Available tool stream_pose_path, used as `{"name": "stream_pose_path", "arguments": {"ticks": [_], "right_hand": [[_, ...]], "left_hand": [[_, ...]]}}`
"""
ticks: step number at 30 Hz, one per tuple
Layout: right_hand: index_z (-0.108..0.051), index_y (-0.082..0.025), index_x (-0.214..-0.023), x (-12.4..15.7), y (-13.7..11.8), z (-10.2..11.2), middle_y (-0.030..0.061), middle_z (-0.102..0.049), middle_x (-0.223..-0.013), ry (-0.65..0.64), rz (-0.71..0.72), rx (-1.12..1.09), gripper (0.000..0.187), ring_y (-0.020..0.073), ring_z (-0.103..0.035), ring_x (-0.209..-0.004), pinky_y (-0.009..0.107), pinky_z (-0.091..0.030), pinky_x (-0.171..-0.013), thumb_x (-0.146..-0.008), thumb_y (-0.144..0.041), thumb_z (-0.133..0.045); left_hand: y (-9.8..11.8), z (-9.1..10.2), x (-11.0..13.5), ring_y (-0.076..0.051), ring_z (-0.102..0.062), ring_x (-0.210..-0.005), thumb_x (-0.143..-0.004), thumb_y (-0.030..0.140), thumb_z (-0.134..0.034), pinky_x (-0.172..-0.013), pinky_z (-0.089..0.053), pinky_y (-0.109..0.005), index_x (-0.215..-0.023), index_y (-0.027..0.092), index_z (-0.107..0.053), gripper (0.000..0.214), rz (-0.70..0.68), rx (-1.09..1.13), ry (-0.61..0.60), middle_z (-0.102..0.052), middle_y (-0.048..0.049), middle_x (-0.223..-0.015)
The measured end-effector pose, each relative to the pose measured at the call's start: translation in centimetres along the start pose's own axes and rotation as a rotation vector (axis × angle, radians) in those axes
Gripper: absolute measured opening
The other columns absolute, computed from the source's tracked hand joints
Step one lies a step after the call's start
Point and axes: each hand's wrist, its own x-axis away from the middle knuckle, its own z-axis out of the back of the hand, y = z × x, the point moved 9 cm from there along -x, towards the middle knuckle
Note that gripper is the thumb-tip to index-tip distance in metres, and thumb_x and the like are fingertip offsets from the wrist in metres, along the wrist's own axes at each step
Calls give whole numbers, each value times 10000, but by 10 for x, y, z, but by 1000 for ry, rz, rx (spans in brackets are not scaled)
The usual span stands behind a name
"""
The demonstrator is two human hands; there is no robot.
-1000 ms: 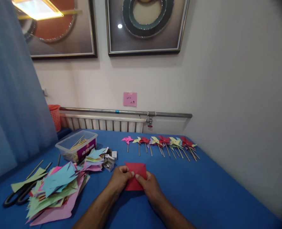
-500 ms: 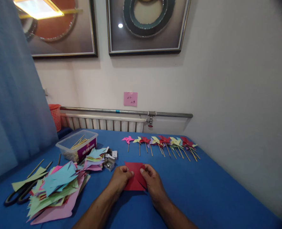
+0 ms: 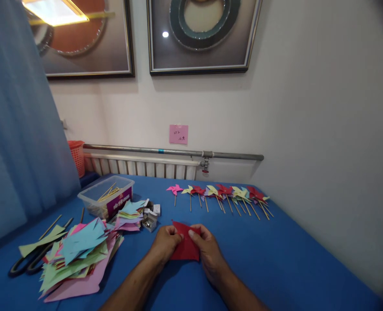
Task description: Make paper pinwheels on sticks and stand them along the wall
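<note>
A red paper square [image 3: 185, 250], with slits cut in it, is held between both hands above the blue table. My left hand [image 3: 166, 242] grips its left side, thumb on top. My right hand [image 3: 208, 244] pinches the right side, its thumb pressing a folded-over part toward the middle of the sheet. Fingers beneath the paper are partly hidden. Near my left hand stand small open boxes [image 3: 150, 220] with shiny metal bits inside, too small to name. A stack of cut coloured paper [image 3: 84, 242] lies farther left.
Finished paper pinwheels [image 3: 224, 190] on sticks lie in a row at the back right. A clear plastic tub [image 3: 105, 198] holds wooden sticks. Scissors [image 3: 32, 263] lie partly under paper at the left. A smaller paper stack [image 3: 129, 216] sits by the tub; a blue curtain [image 3: 26, 129] hangs left.
My right hand has moved slightly inward, bending the paper's right side over toward the middle. The left hand keeps its hold. The view has shifted slightly.
</note>
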Motion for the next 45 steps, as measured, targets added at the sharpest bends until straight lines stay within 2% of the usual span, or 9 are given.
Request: {"name": "stream_pose_path", "arguments": {"ticks": [5, 9, 16, 22, 29, 37, 45], "right_hand": [[-647, -205, -842, -1, 0, 1, -10, -680, -722, 12, -7, 19, 333, 154, -592, -632, 278, -467, -627, -684, -428, -837], [-658, -208, -854, -3, -1, -4, 0, -708, -763, -37, -10, 4, 348, 173, -636, -678, 296, -487, -685, -636, -405, -846], [-669, -211, -846, -2, -4, -6, 8, -700, -734, -64, 6, 38, 335, 181, -631, -662, 307, -482, -692, -759, -526, -741], [-663, -202, -863, 1, -4, -2, -13, -672, -720, -15, -4, 60, 326, 158, -599, -636, 272, -461, -631, -720, -457, -807], [-666, -203, -975, -6, 1, 8, 19, -722, -844, 45, 1, 132, 471, 196, -677, -728, 328, -522, -728, -597, -386, -879], [-649, -210, -971, -11, 7, 15, -10, -703, -734, 62, 40, 219, 423, 177, -636, -618, 304, -494, -627, -614, -341, -835], [-649, -223, -861, -16, 11, 16, -38, -654, -633, 36, -11, 220, 377, 159, -563, -531, 275, -427, -546, -588, -398, -841]], "left_hand": [[-3, 5, -2, -72, -385, -412, -542, 308, -699, -463, -246, -223, -538, 189, -493, 237, -23, -21, 49, -502, 48, -440], [-3, 9, -2, -66, -375, -414, -545, 317, -714, -467, -245, -219, -549, 185, -496, 255, -18, 17, 82, -498, 54, -447], [4, 4, 3, -70, -390, -422, -532, 289, -717, -472, -269, -221, -534, 194, -460, 273, 3, 24, 35, -511, 48, -462], [2, 3, 1, -75, -382, -413, -567, 265, -703, -460, -246, -224, -536, 191, -477, 240, -2, -46, 17, -498, 48, -447], [2, 3, 0, -71, -375, -423, -587, 197, -652, -466, -240, -213, -532, 180, -489, 172, -35, -44, 27, -485, 53, -451], [1, 2, 0, -69, -361, -417, -542, 173, -620, -460, -230, -214, -503, 186, -469, 156, -11, -23, 31, -466, 58, -427], [-3, 2, 1, -88, -413, -445, -532, 313, -721, -479, -279, -224, -552, 192, -478, 272, 21, -9, 22, -509, 44, -469]]}}
